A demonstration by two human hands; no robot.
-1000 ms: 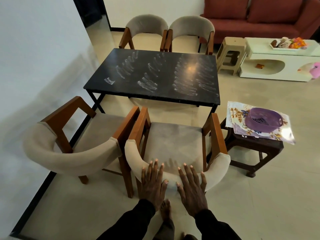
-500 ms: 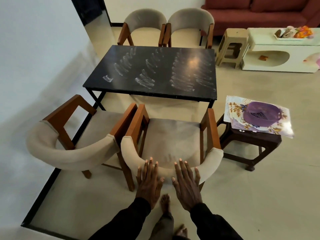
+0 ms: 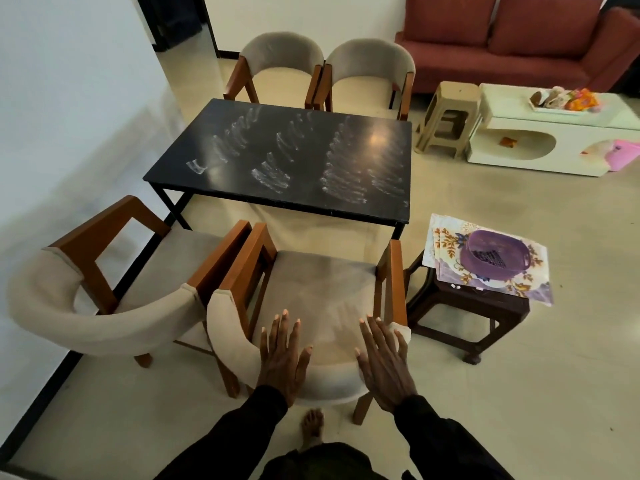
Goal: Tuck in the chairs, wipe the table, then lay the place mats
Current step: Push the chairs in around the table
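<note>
Left hand (image 3: 282, 355) and right hand (image 3: 384, 362): both lie flat, fingers straight and slightly spread, palms pressed on the padded curved back of the near chair (image 3: 322, 282). Neither hand grips anything. Dark sleeves cover both arms to the wrist.

Near chair: faces the table (image 3: 235, 178), with its seat short of the table's near edge and a strip of floor showing between them. The path ahead of the seat is open floor under the table top.

Left side: a second chair (image 3: 104, 323) stands at an angle, its wooden arm just beside the near chair's left arm; whether they touch cannot be told. A white wall runs along the far left.

Right side: a dark stool (image 3: 467, 306) stands just beside the near chair's right arm. On it lie the place mats (image 3: 446, 237), floral printed and stacked, overhanging the stool's edge. A purple basket (image 3: 495, 256) sits on top of them.

Table: black top marked with rows of pale smears (image 3: 270, 176). Two far chairs (image 3: 282, 64) stand side by side at its far edge, not tucked in.

Beyond, at right: a pale stool (image 3: 450, 116), a low white table (image 3: 554, 133) carrying a tray (image 3: 561, 98) of small items too blurred to identify, and a red sofa (image 3: 502, 36).

A bare foot (image 3: 311, 424) shows on the floor behind the near chair.
</note>
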